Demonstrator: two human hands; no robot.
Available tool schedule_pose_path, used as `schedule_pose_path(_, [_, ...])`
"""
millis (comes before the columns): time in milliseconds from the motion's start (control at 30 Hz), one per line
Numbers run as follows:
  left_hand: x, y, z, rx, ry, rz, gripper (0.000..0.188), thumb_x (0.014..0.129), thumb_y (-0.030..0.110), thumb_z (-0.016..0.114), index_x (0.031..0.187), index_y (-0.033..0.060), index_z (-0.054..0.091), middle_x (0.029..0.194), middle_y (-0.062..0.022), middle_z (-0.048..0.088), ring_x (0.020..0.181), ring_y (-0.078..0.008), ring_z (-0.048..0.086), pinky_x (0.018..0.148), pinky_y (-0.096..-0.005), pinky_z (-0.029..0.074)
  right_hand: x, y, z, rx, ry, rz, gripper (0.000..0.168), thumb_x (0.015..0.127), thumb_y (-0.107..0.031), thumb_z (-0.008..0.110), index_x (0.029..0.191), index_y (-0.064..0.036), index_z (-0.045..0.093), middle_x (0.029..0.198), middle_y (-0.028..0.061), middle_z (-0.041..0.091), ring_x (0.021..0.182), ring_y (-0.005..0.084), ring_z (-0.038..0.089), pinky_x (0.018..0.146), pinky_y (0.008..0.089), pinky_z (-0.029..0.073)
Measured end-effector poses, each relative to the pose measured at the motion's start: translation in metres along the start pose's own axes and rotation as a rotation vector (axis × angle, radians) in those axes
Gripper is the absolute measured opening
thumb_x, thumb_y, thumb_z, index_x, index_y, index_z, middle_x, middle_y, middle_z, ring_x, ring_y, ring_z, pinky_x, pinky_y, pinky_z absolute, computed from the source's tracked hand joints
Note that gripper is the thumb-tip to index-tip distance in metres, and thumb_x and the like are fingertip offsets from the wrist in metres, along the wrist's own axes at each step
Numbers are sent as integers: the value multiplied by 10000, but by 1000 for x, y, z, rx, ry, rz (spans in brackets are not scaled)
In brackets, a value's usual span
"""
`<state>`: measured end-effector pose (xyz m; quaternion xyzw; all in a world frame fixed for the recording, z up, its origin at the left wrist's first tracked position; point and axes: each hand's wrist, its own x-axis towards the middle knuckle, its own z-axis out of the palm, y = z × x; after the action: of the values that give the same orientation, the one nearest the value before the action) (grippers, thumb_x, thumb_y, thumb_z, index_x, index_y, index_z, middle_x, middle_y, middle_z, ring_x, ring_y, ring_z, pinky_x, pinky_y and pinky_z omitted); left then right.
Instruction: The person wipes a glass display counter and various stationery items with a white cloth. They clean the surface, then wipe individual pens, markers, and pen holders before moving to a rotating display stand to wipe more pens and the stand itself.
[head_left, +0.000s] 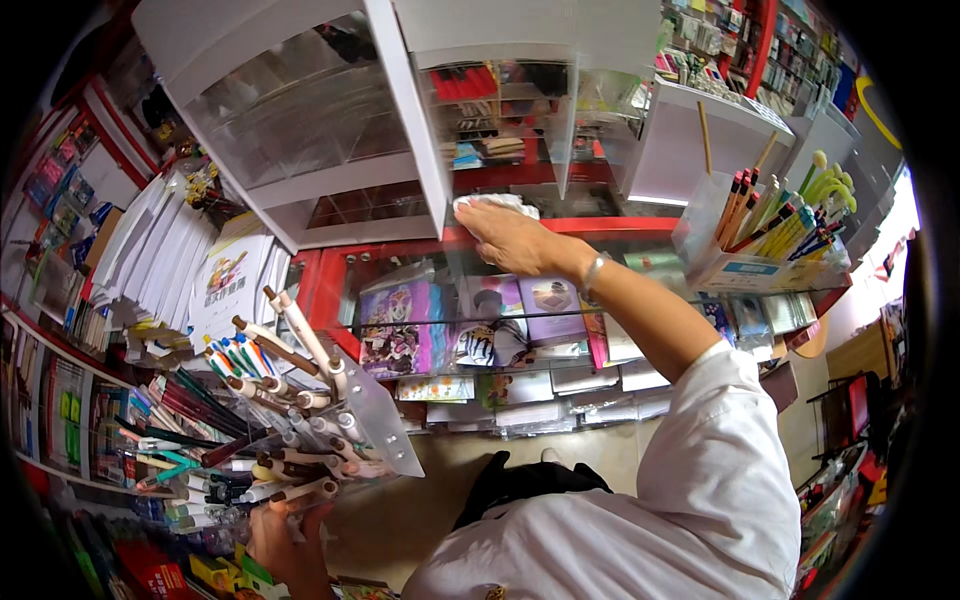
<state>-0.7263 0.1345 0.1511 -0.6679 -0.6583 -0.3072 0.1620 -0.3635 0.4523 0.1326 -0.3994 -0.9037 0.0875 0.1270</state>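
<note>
My right hand (506, 236) lies palm down on a white cloth (502, 202), pressed on the glass counter top (405, 259) near its red far edge. A silver bracelet circles that wrist. At lower left, my left hand (289, 536) grips the bottom of a clear plastic pen holder (390, 427). Its fingers are partly hidden by the holder and the pens. Many pens (300, 442) with white, brown and dark barrels fill the holder, which tilts. Under the glass lie notebooks and booklets with purple covers (394, 330).
A white display cabinet (420, 135) with clear panels stands behind the cloth. To the right sits a box (765, 270) of pencils and pens. Stacked paper booklets (232, 277) lean at left. Shelves of books (67, 420) line the left side; tiled floor (431, 480) shows below the counter.
</note>
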Motion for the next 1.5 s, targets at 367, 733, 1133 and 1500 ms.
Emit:
schedule_pose_path(367, [-6, -24, -8, 17, 24, -107, 452, 616, 264, 893, 812, 53, 545, 777, -96, 556, 685, -327, 575, 574, -417, 437, -30, -69, 34, -89, 98, -38, 682, 921, -224, 503, 1478, 93, 269, 1540, 284, 282, 1469, 377, 229, 1223, 424, 179])
schedule_pose_path(733, [-16, -63, -4, 119, -41, -97, 414, 615, 231, 895, 822, 59, 580, 758, -105, 566, 683, -335, 575, 553, -426, 431, 53, -121, 72, 5, 242, 115, 685, 986, -352, 420, 1411, 176, 323, 1493, 350, 318, 1433, 458, 260, 1202, 458, 196])
schedule_pose_path(1133, [-31, -73, -29, 248, -20, -60, 444, 606, 166, 902, 944, 40, 644, 814, -124, 600, 736, -346, 593, 609, -418, 465, 169, -163, 109, 98, 131, 30, 721, 959, -349, 422, 1433, 174, 273, 1515, 341, 287, 1446, 449, 240, 1212, 438, 189])
schedule_pose_path(1500, [-7, -43, -41, 227, -110, -36, 311, 697, 256, 884, 845, 83, 673, 812, -73, 635, 709, -266, 615, 617, -371, 510, 120, -184, 120, -99, 263, -330, 697, 852, -239, 544, 1417, 130, 371, 1473, 288, 403, 1401, 391, 367, 1184, 411, 262])
